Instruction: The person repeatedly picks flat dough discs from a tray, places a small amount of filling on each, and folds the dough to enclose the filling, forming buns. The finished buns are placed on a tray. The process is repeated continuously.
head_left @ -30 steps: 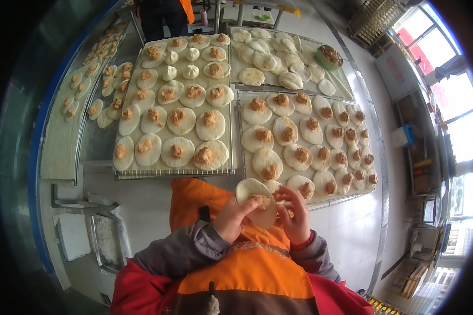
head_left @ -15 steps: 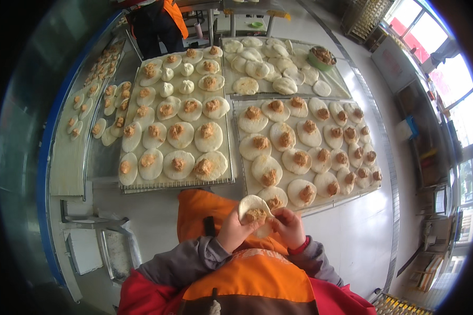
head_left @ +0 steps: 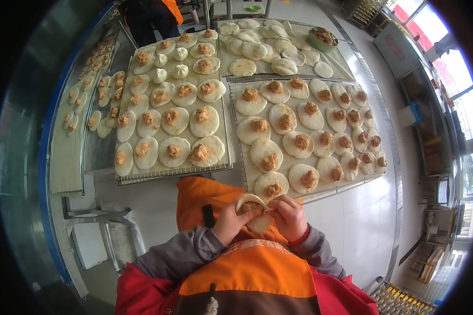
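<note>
Close in front of my orange apron, my left hand (head_left: 230,221) cradles a round dough wrapper (head_left: 259,224) with its thumb over the meat filling (head_left: 250,207). My right hand (head_left: 289,217) pinches the wrapper's right edge between thumb and fingertips. The rim is gathered a little there, while the filling still shows at the top. Just beyond my hands lies the right tray (head_left: 294,137), with rows of flat wrappers, each topped with filling. The left tray (head_left: 163,169) bears similar topped wrappers and several closed, pleated buns (head_left: 181,71).
Plain dough wrappers (head_left: 254,51) lie heaped on the far tray, beside a green bowl of filling (head_left: 323,40). More topped wrappers sit on a side table (head_left: 68,157) at far left. A person (head_left: 148,21) in dark trousers stands at the back left.
My right hand has drawn in against the wrapper's edge, and the wrapper is more folded around its filling. The trays appear slightly higher in view.
</note>
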Available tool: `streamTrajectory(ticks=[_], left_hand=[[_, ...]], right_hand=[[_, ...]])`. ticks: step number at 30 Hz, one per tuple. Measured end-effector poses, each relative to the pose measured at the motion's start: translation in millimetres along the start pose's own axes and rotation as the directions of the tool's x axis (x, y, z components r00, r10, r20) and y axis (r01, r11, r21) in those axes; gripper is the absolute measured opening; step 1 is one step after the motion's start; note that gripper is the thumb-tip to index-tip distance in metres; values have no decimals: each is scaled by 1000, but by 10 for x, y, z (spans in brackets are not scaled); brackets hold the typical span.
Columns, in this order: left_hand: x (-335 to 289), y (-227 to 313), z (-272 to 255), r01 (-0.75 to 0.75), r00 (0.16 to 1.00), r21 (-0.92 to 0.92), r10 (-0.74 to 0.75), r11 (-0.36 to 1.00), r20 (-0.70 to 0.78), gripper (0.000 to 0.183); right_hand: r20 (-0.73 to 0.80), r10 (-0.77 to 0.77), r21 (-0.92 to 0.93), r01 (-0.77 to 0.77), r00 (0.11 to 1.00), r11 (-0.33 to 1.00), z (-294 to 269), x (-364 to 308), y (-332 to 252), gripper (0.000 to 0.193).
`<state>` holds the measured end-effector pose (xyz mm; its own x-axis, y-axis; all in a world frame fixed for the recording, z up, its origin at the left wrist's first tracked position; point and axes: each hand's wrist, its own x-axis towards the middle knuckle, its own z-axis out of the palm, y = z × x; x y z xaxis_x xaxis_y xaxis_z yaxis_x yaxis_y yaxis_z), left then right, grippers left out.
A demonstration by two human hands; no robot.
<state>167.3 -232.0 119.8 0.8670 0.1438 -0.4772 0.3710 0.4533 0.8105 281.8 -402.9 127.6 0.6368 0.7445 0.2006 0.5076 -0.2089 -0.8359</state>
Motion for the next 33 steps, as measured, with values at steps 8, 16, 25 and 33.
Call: streamTrajectory(ticks=[8, 16, 25, 33], left_hand=[[63, -42, -12, -247, 968, 236, 228, 940, 102, 29], [70, -188, -152, -226, 969, 272, 188, 935, 159, 30], [90, -48, -162, -291, 953, 245, 258, 925, 157, 46], [3, -128, -134, -294, 955, 236, 279, 926, 99, 41]], right_hand=[[70, 65, 27, -67, 995, 997, -15, 100, -40, 15], [202, -28, -24, 33, 979, 999, 26, 154, -38, 20], [211, -83, -37, 92, 974, 995, 55, 245, -67, 25], [230, -111, 60, 100, 967, 993, 55, 313, -69, 24]])
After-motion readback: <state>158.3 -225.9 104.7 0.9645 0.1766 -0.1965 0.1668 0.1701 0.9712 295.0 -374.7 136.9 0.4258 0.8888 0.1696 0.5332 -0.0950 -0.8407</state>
